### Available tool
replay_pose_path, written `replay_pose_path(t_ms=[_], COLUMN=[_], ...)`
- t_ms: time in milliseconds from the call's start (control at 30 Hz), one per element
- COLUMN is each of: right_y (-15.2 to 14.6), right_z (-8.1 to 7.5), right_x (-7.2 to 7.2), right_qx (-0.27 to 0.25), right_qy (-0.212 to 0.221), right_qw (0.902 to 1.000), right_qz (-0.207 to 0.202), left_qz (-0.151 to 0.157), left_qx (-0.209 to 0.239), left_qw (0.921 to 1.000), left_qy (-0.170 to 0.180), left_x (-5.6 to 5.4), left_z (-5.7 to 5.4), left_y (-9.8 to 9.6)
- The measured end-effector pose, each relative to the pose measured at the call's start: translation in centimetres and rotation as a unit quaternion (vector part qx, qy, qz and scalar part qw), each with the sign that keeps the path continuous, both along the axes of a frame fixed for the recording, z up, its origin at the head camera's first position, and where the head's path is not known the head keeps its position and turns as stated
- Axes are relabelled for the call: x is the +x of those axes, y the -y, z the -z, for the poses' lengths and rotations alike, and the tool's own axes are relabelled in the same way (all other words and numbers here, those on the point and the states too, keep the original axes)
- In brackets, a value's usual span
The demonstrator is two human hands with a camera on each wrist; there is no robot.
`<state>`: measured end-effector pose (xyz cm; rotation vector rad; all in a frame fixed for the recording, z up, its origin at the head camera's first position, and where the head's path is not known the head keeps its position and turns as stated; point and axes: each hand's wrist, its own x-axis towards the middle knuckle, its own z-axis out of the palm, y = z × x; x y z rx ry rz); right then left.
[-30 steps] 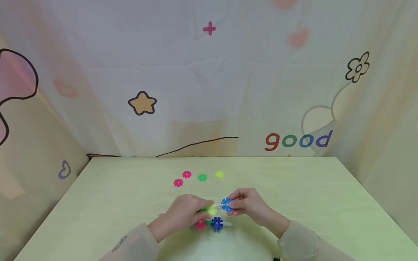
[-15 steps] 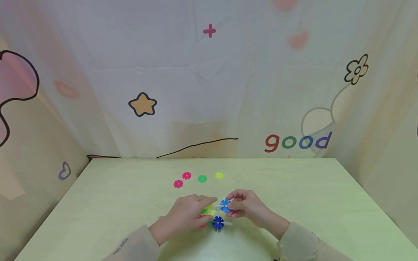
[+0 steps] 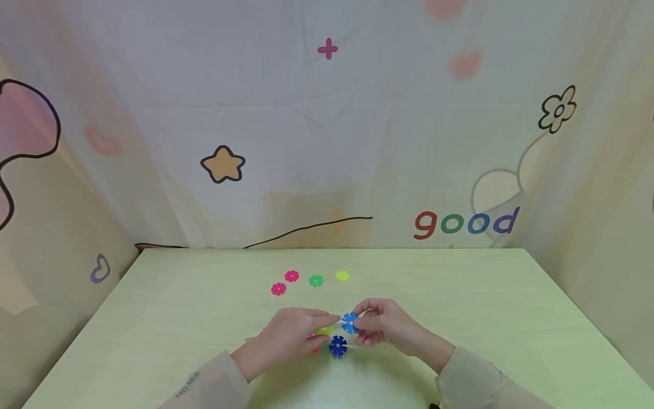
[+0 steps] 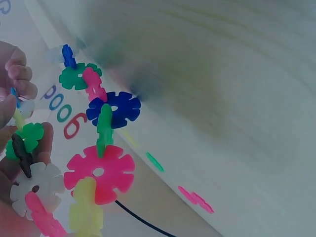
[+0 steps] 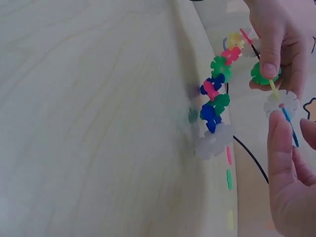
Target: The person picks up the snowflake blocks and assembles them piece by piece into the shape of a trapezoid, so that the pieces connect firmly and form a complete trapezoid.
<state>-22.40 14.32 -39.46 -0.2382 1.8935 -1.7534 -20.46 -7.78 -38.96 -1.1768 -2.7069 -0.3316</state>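
Note:
A chain of interlocking plastic snowflake discs curves between my hands. My left hand (image 3: 291, 336) pinches it at a green disc (image 5: 256, 74), thumb in front and fingers behind. Just past that thumb a yellow disc (image 5: 274, 90) joins a white disc (image 5: 290, 102), which meets a light blue disc (image 3: 349, 323). My right hand (image 3: 383, 322) pinches that light blue disc between thumb and fingers. The rest of the chain hangs in a loop, with a pink disc (image 4: 116, 168), a dark blue disc (image 3: 338, 346) and a white end disc (image 5: 212, 143). In the head view my left hand hides part of it.
Toward the back of the table (image 3: 460, 284) lie loose discs: a pink one (image 3: 278, 289), another pink one (image 3: 292, 276), a green one (image 3: 316, 280) and a yellow one (image 3: 342, 275). Behind the table hangs a printed curtain (image 3: 306, 142).
The light blue disc and my right hand have shifted slightly left. My left hand's fingers now cover more of the yellow disc. The loose discs lie as before.

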Motion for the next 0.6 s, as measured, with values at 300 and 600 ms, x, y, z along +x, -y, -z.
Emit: replay_pose_path(t_ms=[300,600], right_y=[1.2,3.9], right_z=[0.1,1.4], right_x=[-3.8,-7.6], right_qx=[0.107,0.236], right_qy=[-0.097,-0.237], right_qw=[0.9887,0.9425], right_qz=[0.040,-0.003], left_qz=[-0.067,-0.123], left_qx=[-0.005,0.002], left_qw=[0.9972,0.9898], left_qy=[0.033,0.071], left_x=[-0.7,-1.2], left_z=[-0.5,-1.0], left_y=[3.2,5.8])
